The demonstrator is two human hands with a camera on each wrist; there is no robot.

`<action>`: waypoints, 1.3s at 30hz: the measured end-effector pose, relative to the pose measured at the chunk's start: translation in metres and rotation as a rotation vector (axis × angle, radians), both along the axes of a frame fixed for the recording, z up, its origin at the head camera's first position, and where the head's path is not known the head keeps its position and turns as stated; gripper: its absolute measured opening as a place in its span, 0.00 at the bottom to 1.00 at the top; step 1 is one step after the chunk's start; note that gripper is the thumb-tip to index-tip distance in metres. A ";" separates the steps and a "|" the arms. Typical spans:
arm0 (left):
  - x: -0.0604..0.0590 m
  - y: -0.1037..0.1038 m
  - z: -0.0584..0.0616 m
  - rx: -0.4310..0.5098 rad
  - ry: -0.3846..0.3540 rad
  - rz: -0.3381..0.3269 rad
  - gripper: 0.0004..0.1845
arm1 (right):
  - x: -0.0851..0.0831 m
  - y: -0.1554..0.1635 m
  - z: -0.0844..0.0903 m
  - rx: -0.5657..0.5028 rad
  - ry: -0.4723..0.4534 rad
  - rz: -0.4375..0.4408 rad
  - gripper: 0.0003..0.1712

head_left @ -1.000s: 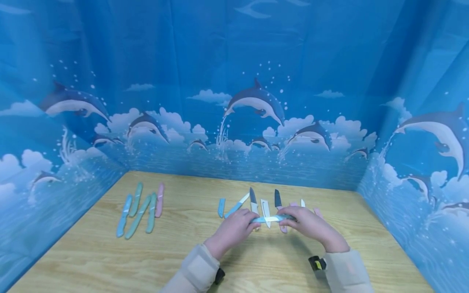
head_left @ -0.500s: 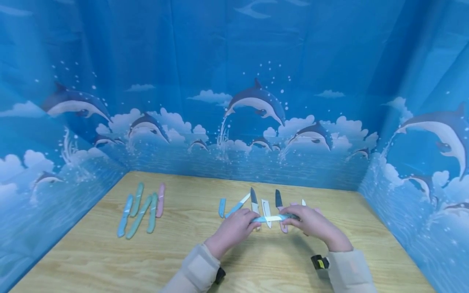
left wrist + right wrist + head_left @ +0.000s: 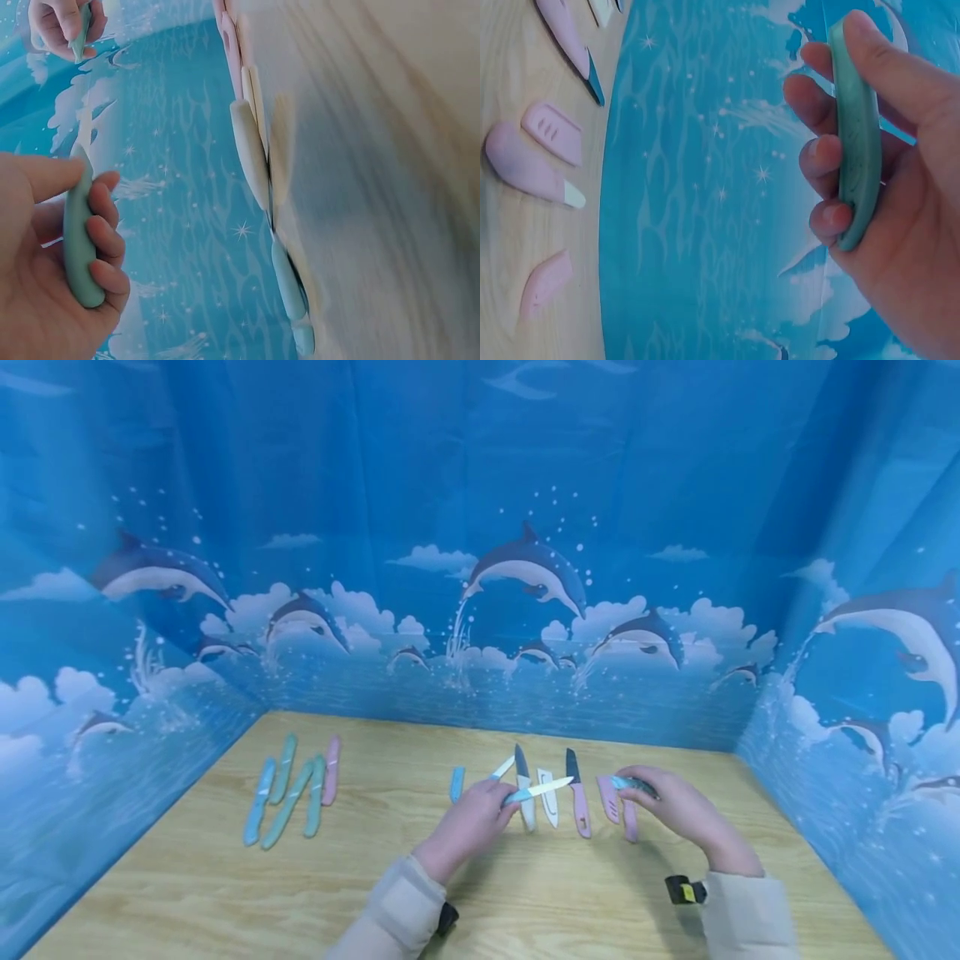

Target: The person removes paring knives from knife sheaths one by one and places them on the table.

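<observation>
Wooden table [image 3: 225, 893] with dolphin curtains all round; left hand [image 3: 468, 822] grips a teal-handled knife [image 3: 536, 790], white blade pointing right above the table, right hand [image 3: 675, 810] curls round its teal cover [image 3: 633, 785], well apart, more knives [image 3: 577, 793] below, covered ones [image 3: 288, 789] far left

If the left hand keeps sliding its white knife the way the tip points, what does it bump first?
Probably the right hand holding the teal sheath. The left hand aims the white-bladed knife rightward, above the knives lying on the table; depth is unclear.
</observation>
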State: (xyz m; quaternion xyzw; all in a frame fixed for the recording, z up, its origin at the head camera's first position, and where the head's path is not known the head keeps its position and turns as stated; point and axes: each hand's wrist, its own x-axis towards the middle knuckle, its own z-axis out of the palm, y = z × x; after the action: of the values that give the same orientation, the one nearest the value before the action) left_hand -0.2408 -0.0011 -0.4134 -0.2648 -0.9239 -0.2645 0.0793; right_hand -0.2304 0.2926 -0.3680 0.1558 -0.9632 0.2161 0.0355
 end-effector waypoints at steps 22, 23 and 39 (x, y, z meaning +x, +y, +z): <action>0.001 0.077 0.005 0.017 -0.159 -0.011 0.11 | -0.013 0.070 -0.006 -0.082 -0.098 -0.179 0.27; 0.002 0.084 0.006 0.008 -0.155 -0.015 0.11 | -0.013 0.075 -0.007 -0.091 -0.112 -0.194 0.28; 0.009 0.194 -0.001 -0.008 -0.288 0.002 0.17 | -0.031 0.132 -0.032 -0.009 -0.288 -0.453 0.37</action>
State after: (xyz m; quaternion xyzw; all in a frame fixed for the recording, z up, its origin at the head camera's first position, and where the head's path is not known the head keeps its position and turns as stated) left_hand -0.2320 0.1929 -0.4142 -0.2233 -0.9271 -0.2961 -0.0548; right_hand -0.2613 0.4250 -0.3997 -0.0963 -0.9676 0.2270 -0.0540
